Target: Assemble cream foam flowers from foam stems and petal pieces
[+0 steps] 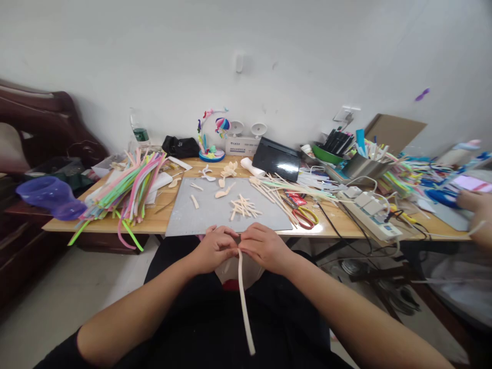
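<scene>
A long cream strip [244,307] hangs from between my two hands, its lower end over my dark clothing. My left hand [217,249] and my right hand [265,247] meet at the table's front edge, with fingers pinched on the strip's upper end. Just beyond them lies a grey mat [211,225]. On it rest a pile of short cream pieces [244,207], a curved cream piece [224,192] and a few loose bits. A cream petal-like cluster [229,169] sits at the mat's back edge.
Coloured fuzzy strips [130,189] heap at the left. Scissors [305,215], a black device [277,159], a power strip [371,218] with cables and a pen bowl [326,154] stand right. A colourful ornament [211,154] is at the back. Another person's hand [478,205] is far right.
</scene>
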`<state>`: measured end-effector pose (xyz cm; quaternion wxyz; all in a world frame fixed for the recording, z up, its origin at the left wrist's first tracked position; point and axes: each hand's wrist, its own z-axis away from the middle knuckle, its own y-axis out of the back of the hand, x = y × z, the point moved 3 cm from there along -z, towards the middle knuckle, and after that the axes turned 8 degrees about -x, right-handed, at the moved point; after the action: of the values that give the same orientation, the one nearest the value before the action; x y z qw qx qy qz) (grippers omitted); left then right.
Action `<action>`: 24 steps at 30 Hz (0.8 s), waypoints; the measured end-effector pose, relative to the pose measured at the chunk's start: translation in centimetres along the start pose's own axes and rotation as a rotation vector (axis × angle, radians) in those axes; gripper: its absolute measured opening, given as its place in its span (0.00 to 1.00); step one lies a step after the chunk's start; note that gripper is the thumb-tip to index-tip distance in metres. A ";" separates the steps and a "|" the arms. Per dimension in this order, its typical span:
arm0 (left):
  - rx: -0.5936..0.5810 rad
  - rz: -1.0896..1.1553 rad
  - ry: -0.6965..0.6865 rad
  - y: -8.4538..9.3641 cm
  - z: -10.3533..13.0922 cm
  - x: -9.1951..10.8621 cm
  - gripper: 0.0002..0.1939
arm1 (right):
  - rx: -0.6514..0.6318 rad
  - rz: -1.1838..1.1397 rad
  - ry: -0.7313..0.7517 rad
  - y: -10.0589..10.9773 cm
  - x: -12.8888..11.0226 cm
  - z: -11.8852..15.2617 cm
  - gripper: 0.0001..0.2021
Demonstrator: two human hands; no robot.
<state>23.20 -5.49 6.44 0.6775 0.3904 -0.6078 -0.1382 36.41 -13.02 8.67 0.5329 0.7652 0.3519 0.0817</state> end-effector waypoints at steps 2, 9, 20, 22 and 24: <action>-0.034 0.058 -0.028 0.2 0.0 0.4 0.11 | -0.059 0.062 0.061 0.5 -0.3 -0.4 0.08; 0.121 -0.166 -0.073 0.4 0.3 1.3 0.10 | -0.059 -0.328 -0.304 -0.6 0.4 -1.2 0.05; 0.563 0.655 0.251 -1.1 -0.8 -1.1 0.10 | 0.237 -0.383 -0.726 -2.0 0.7 -1.1 0.08; 0.596 0.872 0.253 -1.3 -1.1 -1.0 0.10 | 0.253 -0.374 -0.724 -2.6 0.2 -0.8 0.07; 0.604 1.030 0.238 -1.3 -1.3 -0.9 0.10 | 0.237 -0.390 -0.714 -3.6 -0.3 -0.5 0.08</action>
<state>24.56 -5.33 4.96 0.5801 0.2338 -0.6509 0.4303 34.30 -12.21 5.82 0.5352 0.7205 0.2904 -0.3317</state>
